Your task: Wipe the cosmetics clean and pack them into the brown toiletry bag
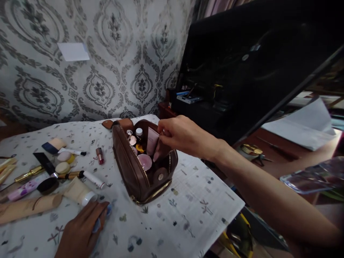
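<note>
A brown makeup bag (125, 168) stands unzipped on the cloth, with a gold zip along its opening. My right hand (178, 134) is closed at its far right rim, pinching the brown side wall; the fingertips are partly hidden. Inside the bag are a pink tube (152, 141), a round pink compact (145, 162), a white-capped bottle (139, 132) and other small cosmetics. My left hand (80, 227) rests low on the cloth, its fingers curled over a small blue item (96, 225) that is mostly covered. Just beyond those fingers lies a cream tube (76, 190) with a white cap.
Loose cosmetics spread over the left of the patterned tablecloth (134, 233): a black brush (47, 185), a beige tube (32, 208), a lip gloss (100, 156) and a white pen-like tube (93, 179). A large black screen (242, 71) leans in at the right, beyond the table corner.
</note>
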### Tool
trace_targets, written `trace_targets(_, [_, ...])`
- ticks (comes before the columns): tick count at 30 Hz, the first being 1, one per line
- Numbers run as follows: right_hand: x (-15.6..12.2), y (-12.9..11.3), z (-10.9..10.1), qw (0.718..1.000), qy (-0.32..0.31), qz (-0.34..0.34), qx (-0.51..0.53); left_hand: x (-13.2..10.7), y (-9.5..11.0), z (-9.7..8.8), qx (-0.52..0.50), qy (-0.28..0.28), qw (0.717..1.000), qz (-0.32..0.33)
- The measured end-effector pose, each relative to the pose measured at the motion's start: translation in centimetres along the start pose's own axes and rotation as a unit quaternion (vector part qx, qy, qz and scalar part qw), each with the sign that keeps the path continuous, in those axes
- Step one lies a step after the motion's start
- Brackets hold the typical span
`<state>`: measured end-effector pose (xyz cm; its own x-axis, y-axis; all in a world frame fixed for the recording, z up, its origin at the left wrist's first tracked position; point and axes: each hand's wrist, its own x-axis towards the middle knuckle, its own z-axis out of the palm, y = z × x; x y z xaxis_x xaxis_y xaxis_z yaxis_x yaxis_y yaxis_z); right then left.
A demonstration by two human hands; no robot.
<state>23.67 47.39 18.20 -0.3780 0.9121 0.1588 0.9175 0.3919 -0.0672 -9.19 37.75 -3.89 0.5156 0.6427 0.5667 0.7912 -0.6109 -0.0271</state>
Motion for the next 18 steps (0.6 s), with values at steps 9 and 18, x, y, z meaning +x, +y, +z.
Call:
trace_targets(9, [1.7,-0.7,2.7,0.999,-0.033,0.021,-0.017,0.3,0.2,-0.2,-0.004,-0.017,1.000,-0.013])
trace_targets(18, [1.2,0.6,2.7,0.993,0.006,-0.021,0.118,-3.8,-2.8,4.2,0.004,0.023,0.999,0.034])
